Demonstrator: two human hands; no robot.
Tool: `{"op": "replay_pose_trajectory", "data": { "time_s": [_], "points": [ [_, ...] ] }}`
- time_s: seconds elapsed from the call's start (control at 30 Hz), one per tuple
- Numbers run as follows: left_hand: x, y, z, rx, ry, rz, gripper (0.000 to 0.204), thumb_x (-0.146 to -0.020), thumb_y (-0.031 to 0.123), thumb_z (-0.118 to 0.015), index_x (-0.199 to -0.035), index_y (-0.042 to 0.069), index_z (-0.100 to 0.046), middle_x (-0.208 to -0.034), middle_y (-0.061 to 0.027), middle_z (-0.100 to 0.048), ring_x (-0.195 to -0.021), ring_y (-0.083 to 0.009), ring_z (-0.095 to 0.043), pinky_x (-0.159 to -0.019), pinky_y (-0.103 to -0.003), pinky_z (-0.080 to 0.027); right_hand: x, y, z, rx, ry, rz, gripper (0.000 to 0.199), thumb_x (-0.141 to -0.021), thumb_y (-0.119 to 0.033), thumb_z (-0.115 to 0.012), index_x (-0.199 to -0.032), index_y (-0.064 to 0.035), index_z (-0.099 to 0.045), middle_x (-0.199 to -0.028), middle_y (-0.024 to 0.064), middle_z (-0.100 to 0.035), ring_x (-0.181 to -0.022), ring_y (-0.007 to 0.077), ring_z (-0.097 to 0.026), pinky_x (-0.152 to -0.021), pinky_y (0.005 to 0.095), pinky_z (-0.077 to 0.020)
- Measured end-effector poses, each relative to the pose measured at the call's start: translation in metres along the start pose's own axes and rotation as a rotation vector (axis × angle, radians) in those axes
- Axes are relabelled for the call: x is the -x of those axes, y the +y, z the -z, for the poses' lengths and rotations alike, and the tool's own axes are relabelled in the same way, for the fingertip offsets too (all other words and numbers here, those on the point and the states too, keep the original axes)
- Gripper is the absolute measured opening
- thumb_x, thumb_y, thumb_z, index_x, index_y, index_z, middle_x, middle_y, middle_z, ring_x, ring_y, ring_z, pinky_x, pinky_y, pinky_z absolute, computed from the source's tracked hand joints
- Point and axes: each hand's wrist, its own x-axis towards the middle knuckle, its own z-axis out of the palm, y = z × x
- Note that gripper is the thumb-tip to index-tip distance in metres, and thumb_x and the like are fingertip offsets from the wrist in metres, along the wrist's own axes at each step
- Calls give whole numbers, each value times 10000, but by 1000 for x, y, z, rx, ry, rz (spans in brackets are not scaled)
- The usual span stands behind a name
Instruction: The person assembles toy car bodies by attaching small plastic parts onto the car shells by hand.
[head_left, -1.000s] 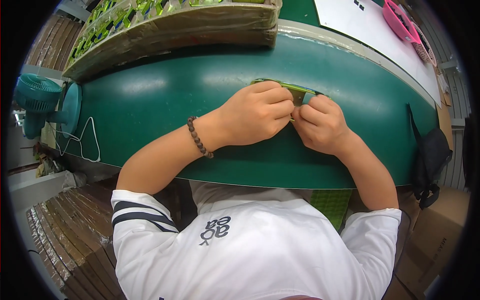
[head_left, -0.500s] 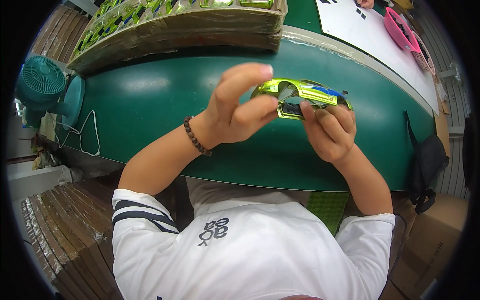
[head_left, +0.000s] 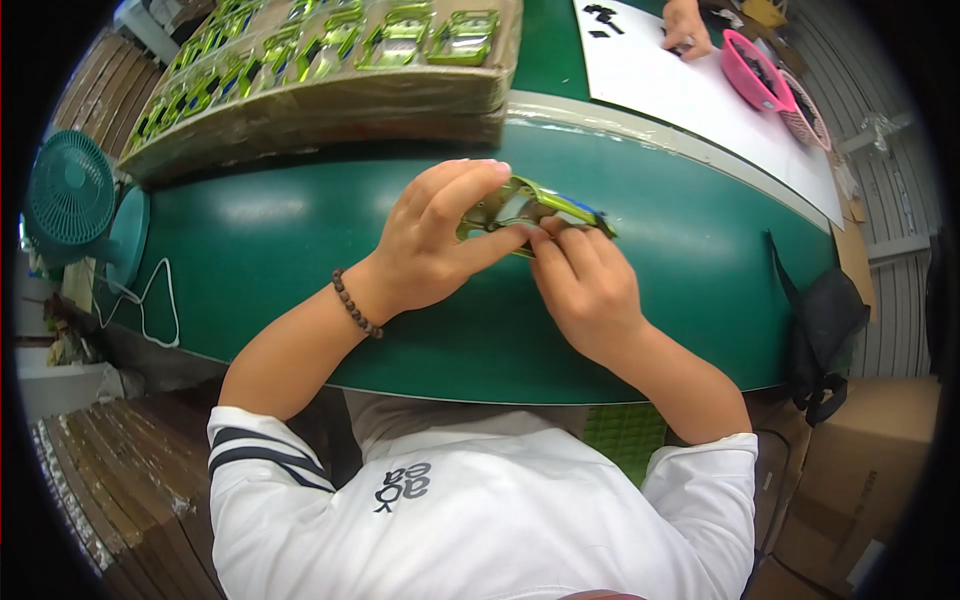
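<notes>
A shiny lime-green toy car body shell (head_left: 540, 197) with a blue patch is held above the green table (head_left: 330, 220). My left hand (head_left: 440, 225) grips its left end, fingers over the far side and thumb at the near edge. My right hand (head_left: 590, 280) closes on the near right side, its fingertips meeting the left thumb there. Part of the hollow inside faces me. The fingers hide the near edge, and I cannot tell whether a small part is pinched there.
A cardboard tray (head_left: 420, 110) of similar green shells stands at the back left. A teal fan (head_left: 75, 195) is at far left. Across the table, another person's hand (head_left: 686, 30) touches black pieces on a white board (head_left: 660, 90) beside a pink basket (head_left: 750, 75). A black bag (head_left: 828, 320) hangs at right.
The shell has turned so more of its inside shows, and both hands have shifted left. My right fingertips have moved in against my left thumb. The other person's hand has come further into view.
</notes>
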Motion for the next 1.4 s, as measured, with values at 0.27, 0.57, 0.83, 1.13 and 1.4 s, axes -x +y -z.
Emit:
{"op": "replay_pose_trajectory", "data": {
  "time_s": [0.27, 0.57, 0.83, 1.13, 1.4],
  "points": [
    [-1, 15, -3, -152, -196, 164, 180, -680, 155, -704, -856, 173, -674, -1183, -43, -543, -1158, -253, -420, -1039, -426, -241, 4, 5, -3, -32, -168, -98, 169, -696, -44, -665, -844, -13, -589, -731, 63, -537, -646, 205, -523, -562, 319, -437],
    [-4, 10, -8, 10, -363, 119, 156, -686, 93, -696, -838, 83, -660, -845, -15, -603, -876, -219, -542, -893, -399, -418, 8, 2, -9, 18, -134, -55, 70, -680, -78, -572, -733, -37, -552, -674, 48, -464, -667, 186, -479, -607, 294, -402],
    [-3, 11, -13, 134, -329, 186, 173, -673, 66, -701, -837, 50, -650, -774, -34, -593, -834, -232, -547, -821, -385, -457, 8, 7, -10, -19, -159, -89, 56, -678, -94, -580, -696, -58, -540, -679, 41, -465, -703, 189, -476, -641, 294, -402],
    [-2, 10, -10, 448, -343, 221, 183, -636, 41, -741, -797, 30, -654, -686, -61, -565, -691, -224, -565, -821, -378, -502, 14, 13, -14, -317, -85, 52, 123, -631, -39, -680, -711, -35, -587, -651, 39, -459, -620, 202, -461, -572, 326, -394],
    [-5, 9, 12, 528, -470, 241, 204, -654, 117, -766, -825, 54, -676, -714, -59, -597, -719, -212, -569, -785, -349, -492, 11, 8, 4, -433, -117, 58, 132, -670, -114, -694, -739, -43, -606, -655, 23, -464, -621, 184, -465, -550, 308, -387]
  ]
}}
